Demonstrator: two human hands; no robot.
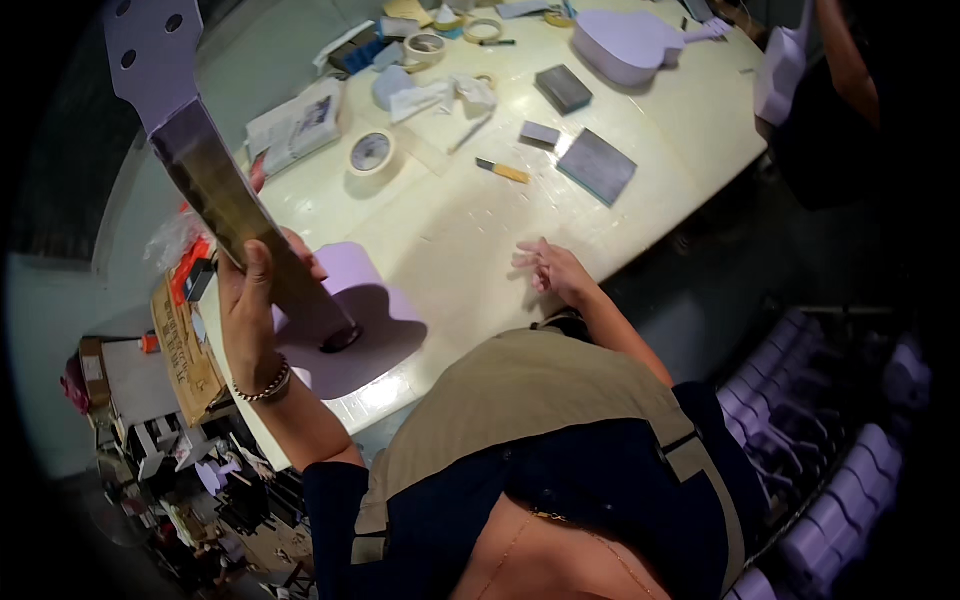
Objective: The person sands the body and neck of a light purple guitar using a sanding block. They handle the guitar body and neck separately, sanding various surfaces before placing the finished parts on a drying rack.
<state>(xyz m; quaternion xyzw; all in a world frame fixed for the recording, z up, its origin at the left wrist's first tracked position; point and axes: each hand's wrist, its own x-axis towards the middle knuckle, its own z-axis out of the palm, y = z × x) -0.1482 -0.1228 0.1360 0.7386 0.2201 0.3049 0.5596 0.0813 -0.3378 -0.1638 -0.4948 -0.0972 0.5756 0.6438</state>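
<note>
A light purple ukulele (385,320) leans up from the table's left side, its body low and its headstock (155,45) raised toward me. My left hand (250,290) is closed around its neck, thumb on the front. The fretboard face (215,175) looks covered with yellowish tape. My right hand (555,273) hovers over or rests at the table's near right edge, fingers apart, holding nothing. Farther off from it lie a yellow-handled knife (503,171), a grey flat pad (597,166), a small grey block (540,134) and a dark sanding block (563,89).
The pale table (450,230) bears a tape roll (371,154), crumpled white paper (440,97) and a folded newspaper (294,125). Another purple ukulele (625,48) lies at the far right. A co-worker's arm (848,60) shows beyond. Racked purple bodies (770,385) stand at my right.
</note>
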